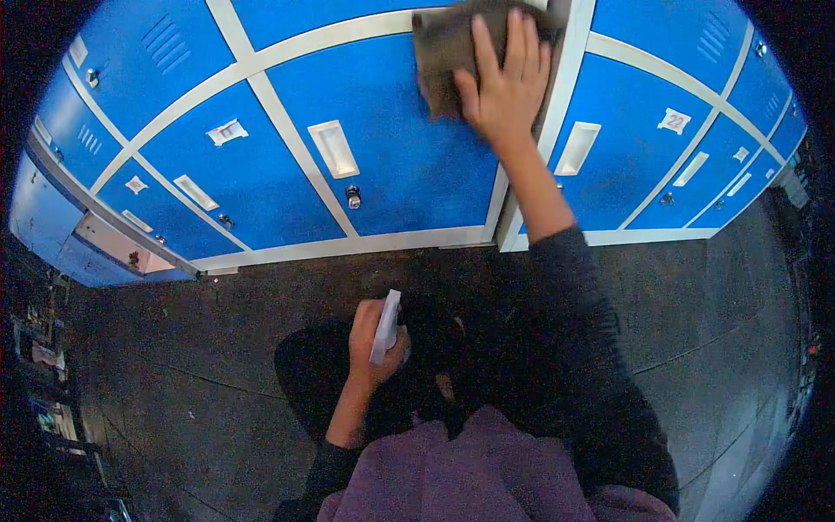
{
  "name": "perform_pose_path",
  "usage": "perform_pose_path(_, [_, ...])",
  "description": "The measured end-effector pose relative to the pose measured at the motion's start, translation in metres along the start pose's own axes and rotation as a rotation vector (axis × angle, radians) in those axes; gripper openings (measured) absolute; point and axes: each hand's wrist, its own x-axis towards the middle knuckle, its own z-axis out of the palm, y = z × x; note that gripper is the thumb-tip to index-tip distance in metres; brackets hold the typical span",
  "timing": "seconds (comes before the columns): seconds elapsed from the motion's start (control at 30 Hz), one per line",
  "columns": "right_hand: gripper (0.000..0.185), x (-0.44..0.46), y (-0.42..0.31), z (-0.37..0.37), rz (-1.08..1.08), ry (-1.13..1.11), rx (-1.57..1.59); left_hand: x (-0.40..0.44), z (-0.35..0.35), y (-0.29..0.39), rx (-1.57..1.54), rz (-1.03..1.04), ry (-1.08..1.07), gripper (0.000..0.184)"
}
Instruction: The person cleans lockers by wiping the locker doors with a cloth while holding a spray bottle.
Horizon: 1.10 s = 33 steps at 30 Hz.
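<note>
My right hand (509,91) is spread over a brown cloth (442,65), pressing it against the upper right part of a blue locker door (409,139) near the pale frame. That door has a white recessed handle (334,150) and a metal lock (352,197) below it. Lower down, over my lap, my left hand (374,344) has its fingers wrapped round a flat whitish object (386,327), held on edge; I cannot make out what it is.
More blue lockers stand on both sides, one on the right with a label reading 22 (674,121). At the far left a compartment (122,244) shows an open interior. Dark floor (200,374) lies below the lockers, with cluttered items along both outer edges.
</note>
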Motion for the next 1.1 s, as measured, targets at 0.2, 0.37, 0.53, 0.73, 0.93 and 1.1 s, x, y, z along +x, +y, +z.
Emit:
perform_pose_path(0.2, [0.052,-0.185,-0.018,0.002,0.098,-0.335,-0.022,-0.001,0.000,0.000,0.010,-0.051,-0.010,0.040])
perform_pose_path(0.37, [0.054,-0.296,-0.041,-0.026,0.210,-0.687,0.042,-0.003,0.001,-0.006,0.025,-0.040,-0.023,0.039])
perform_pose_path(0.53, [0.055,-0.271,-0.044,-0.028,0.237,-0.701,0.066,-0.002,0.002,-0.011,0.041,0.018,-0.005,0.038])
perform_pose_path(0.73, [0.060,-0.075,-0.022,-0.010,0.197,-0.264,0.027,-0.005,0.003,-0.013,0.050,-0.002,-0.011,0.040])
perform_pose_path(0.93, [0.060,0.082,-0.004,-0.014,0.018,0.148,-0.056,-0.006,0.004,-0.013,0.063,-0.013,-0.015,0.040])
perform_pose_path(1.1, [0.060,0.056,0.006,-0.004,-0.049,0.050,-0.100,-0.004,0.005,-0.011,0.061,-0.064,-0.048,0.041])
